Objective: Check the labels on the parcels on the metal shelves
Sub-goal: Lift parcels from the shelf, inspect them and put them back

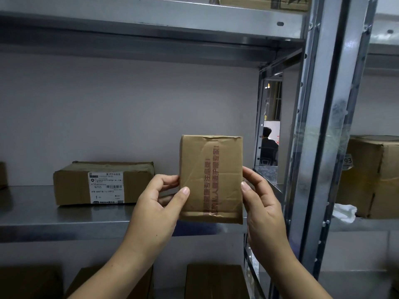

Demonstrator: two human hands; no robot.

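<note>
While the left hand (157, 203) and right hand (264, 203) pinch the small parcel (210, 180) by its side edges, upright above the metal shelf (43, 214), its label faces away, and turning it on so light a grip could drop it.

2 bare forearms are seen, with no sleeve, watch, bracelet or glove worn on either. The left hand (160, 203) is shown with a slim wrist and a short, rounded, unpainted thumbnail. The right hand (264, 209) is likewise bare, and its thumbnail is trimmed short and left plain. No rings are seen on the fingers that are visible. Both forearms are cut off by the lower frame edge.
</note>
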